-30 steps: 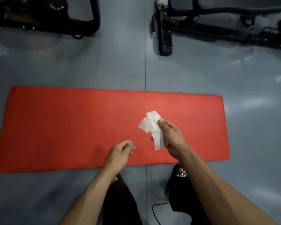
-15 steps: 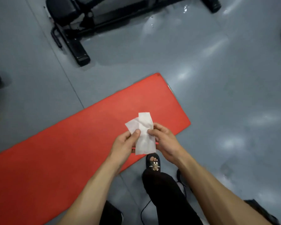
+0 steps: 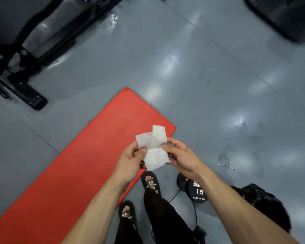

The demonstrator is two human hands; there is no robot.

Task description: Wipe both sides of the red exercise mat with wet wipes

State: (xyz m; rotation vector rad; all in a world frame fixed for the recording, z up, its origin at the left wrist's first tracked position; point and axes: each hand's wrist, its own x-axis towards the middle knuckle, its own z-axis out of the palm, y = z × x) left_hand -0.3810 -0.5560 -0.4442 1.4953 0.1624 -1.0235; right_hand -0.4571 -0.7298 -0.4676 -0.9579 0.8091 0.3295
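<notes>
Above the near corner of the red exercise mat (image 3: pixel 81 166), your left hand (image 3: pixel 130 162) and right hand (image 3: pixel 183 157) each pinch a side of the wet wipe (image 3: pixel 153 148), held up and partly folded. Pull it fully flat before bending down, so the whole sheet meets the mat lying on the floor (image 3: pixel 201 76).
</notes>
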